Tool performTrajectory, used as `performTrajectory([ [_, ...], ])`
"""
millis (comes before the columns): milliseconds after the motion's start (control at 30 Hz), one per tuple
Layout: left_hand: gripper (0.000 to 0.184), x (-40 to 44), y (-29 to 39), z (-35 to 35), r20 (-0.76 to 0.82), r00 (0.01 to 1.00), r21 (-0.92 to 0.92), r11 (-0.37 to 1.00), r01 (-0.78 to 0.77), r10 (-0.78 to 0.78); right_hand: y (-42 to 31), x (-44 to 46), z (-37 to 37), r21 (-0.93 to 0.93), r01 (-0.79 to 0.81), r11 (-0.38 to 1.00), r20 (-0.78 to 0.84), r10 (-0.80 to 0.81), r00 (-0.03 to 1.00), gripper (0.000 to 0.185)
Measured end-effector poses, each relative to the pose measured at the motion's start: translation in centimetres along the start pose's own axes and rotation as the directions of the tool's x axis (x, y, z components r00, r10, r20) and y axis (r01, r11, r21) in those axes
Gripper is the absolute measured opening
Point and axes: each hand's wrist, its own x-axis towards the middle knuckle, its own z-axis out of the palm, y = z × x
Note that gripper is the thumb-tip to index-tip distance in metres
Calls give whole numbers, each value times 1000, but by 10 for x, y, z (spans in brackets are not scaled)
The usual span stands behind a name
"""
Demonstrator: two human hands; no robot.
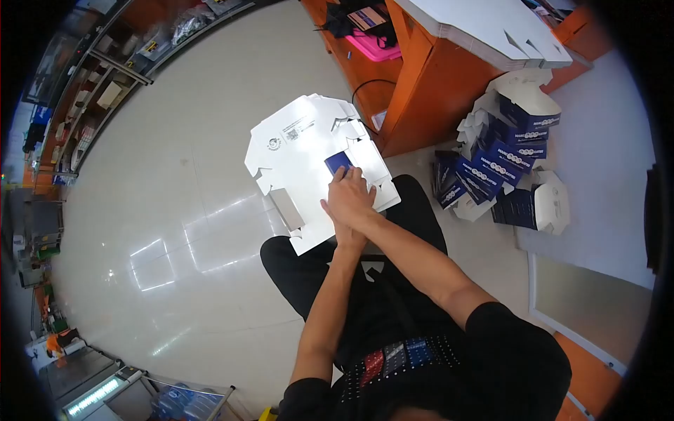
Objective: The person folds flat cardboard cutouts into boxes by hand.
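Observation:
A flat, die-cut white cardboard box blank (309, 161) lies across my lap, with printed marks on its upper part. A small dark blue panel (338, 163) shows on it, just beyond my fingers. My right hand (352, 196) lies palm down over the board with its fingers stretched out, fingertips touching the blue panel. Crossing beneath it, my left hand (345, 230) is mostly covered; its wrist shows, but its fingers cannot be made out. A grey-beige flap (286, 209) stands at the board's left side.
Dark blue and white folded boxes (495, 165) are heaped on the floor to the right. An orange desk (428, 84) stands ahead, with a stack of white cardboard sheets (484, 28) on top. Shelves (116, 77) line the left beyond the tiled floor (175, 182).

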Motion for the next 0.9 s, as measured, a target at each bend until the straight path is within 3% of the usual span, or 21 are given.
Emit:
performTrajectory([
  [67, 60, -12, 9, -15, 64, 994, -3, 996, 93, -93, -13, -24, -4, -94, 7, 996, -57, -12, 998, 87],
  [100, 59, 42, 27, 7, -108, 989, -18, 995, 95, -97, 12, 5, -26, -198, 3, 980, -171, -38, 985, 87],
  [167, 57, 6, 29, 11, -236, 960, 82, 981, 175, -151, -6, -29, -13, -227, 39, 973, -207, -88, 974, 86],
  [267, 59, -15, 32, 12, -235, 954, 15, 980, 196, -187, 10, 20, 60, -257, 0, 966, -345, -92, 934, 80],
  [367, 60, -27, 31, -1, -110, 977, -84, 981, 175, -184, 17, 37, 59, -116, 31, 993, -296, -64, 953, 73],
  [400, 55, -30, 26, -2, -117, 975, 11, 981, 192, -190, 6, -7, -4, -110, 148, 983, -218, -169, 961, 57],
  [433, 53, -28, 19, -7, -136, 975, 2, 984, 176, -174, 27, 13, 17, -169, 200, 965, -336, -248, 909, 52],
  [500, 51, -32, 3, -17, -150, 976, -33, 988, 154, -157, 40, 3, -22, 205, 73, 976, -255, -18, 967, 42],
  [533, 42, -34, 2, -27, -259, 953, -60, 988, 144, -155, 64, 17, -18, 291, 128, 948, -342, -22, 940, 38],
  [567, 40, -35, -7, -33, -259, 961, -37, 995, 92, -98, 90, 28, -11, 369, 186, 911, -422, -15, 906, 35],
  [633, 41, -32, -22, -43, -162, 985, -86, 996, 37, -51, 115, 18, -19, 448, 174, 877, -515, 95, 852, 35],
  [800, 39, -19, -44, -70, -99, 995, -267, 962, -59, 34, 146, -27, -26, 507, 382, 772, -622, 22, 783, 28],
  [900, 43, -13, -48, -88, -30, 999, -328, 944, -40, 31, 161, -49, -13, 559, 343, 755, -619, 105, 778, 26],
])
